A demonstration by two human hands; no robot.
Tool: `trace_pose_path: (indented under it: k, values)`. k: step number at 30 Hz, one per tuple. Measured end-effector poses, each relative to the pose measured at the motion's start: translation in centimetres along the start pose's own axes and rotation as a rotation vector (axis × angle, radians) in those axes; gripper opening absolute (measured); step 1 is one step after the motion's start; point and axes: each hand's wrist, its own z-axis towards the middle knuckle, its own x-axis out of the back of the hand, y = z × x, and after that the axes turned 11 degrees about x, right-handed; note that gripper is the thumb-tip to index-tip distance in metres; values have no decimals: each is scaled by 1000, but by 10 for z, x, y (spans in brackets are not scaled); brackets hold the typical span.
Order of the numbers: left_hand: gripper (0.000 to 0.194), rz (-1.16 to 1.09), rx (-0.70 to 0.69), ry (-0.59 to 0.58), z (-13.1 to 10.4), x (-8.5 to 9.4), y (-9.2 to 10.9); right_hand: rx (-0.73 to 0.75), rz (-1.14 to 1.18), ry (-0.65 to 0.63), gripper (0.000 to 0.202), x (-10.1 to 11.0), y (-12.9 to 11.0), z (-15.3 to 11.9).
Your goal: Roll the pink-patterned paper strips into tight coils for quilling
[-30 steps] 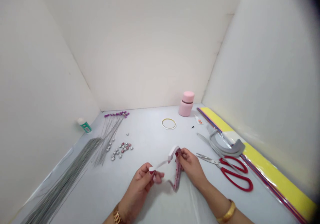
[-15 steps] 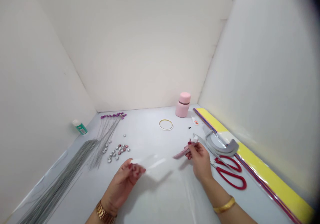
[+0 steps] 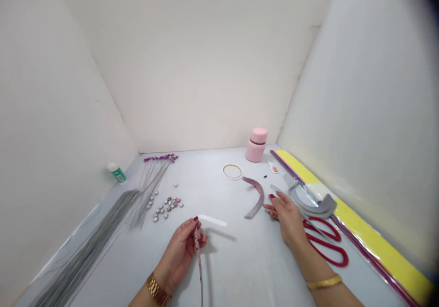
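My left hand [image 3: 187, 240], a metal watch on its wrist, pinches a narrow paper strip [image 3: 200, 266]. Its pink patterned length hangs down toward the front edge, and a white end sticks out to the right of my fingers. My right hand [image 3: 286, 216], with a gold bangle, hovers with fingers spread and holds nothing. Just left of it, a curved bundle of pinkish strips [image 3: 258, 195] rests on the table. Red-handled scissors [image 3: 325, 247] lie beside my right wrist, partly hidden by it. Small folded paper stars [image 3: 171, 204], silver and pink, are scattered beyond my left hand.
Grey wires [image 3: 99, 238] lie at left, with purple-tipped stems [image 3: 161, 159] behind. A glue bottle [image 3: 117, 173] leans by the left wall. A tape ring [image 3: 232, 172] and pink flask [image 3: 256, 145] are at the back. Grey curved strips [image 3: 312, 204] and yellow sheets [image 3: 370, 234] are at right.
My right hand has let go of the pinkish strip bundle, which now lies curved on the table. The strip in my left hand now hangs downward. The view has shifted slightly.
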Motion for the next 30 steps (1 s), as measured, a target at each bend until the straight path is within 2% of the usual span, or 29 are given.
trace_pose_path:
  k: [2, 4, 6, 8, 9, 11, 13, 14, 16, 17, 20, 23, 27, 30]
  values:
    - [17, 34, -24, 2, 0, 0, 1, 80, -39, 28, 39, -3, -7, -11]
    - [22, 114, -53, -5, 1, -1, 1, 170, -70, -3, 33, -10, -16, -29]
    - [26, 208, -75, -12, 1, -2, 0, 404, -142, -232, 29, -21, -24, -50]
    - [28, 277, -84, -26, 1, -3, -1, 524, -148, -523, 37, -35, -30, -69]
    - [28, 299, -81, -40, 0, -4, -2, 524, -134, -610, 44, -41, -32, -77]
    - [27, 345, -67, -73, -1, -6, -4, 407, -74, -681, 53, -54, -35, -87]
    - [25, 398, -48, -106, -2, -7, -7, 159, 77, -677, 51, -64, -36, -90]
    - [24, 422, -37, -120, -2, -7, -8, 43, 149, -678, 41, -69, -37, -90]
    - [23, 458, -17, -138, -1, -7, -10, -66, 206, -677, 23, -74, -36, -87]
    - [22, 472, -7, -144, -1, -7, -10, -85, 210, -670, 22, -75, -35, -85]
    - [23, 502, 8, -146, -2, -8, -9, -94, 202, -591, 23, -71, -28, -76]
    - [25, 515, -14, -121, -4, -10, -7, -68, 172, -456, 27, -58, -16, -59]
    - [27, 520, -37, -75, -4, -14, -7, 55, 73, -228, 38, -38, 0, -37]
    - [27, 528, -24, -61, -2, -15, -9, 176, -15, -195, 36, -32, 2, -35]
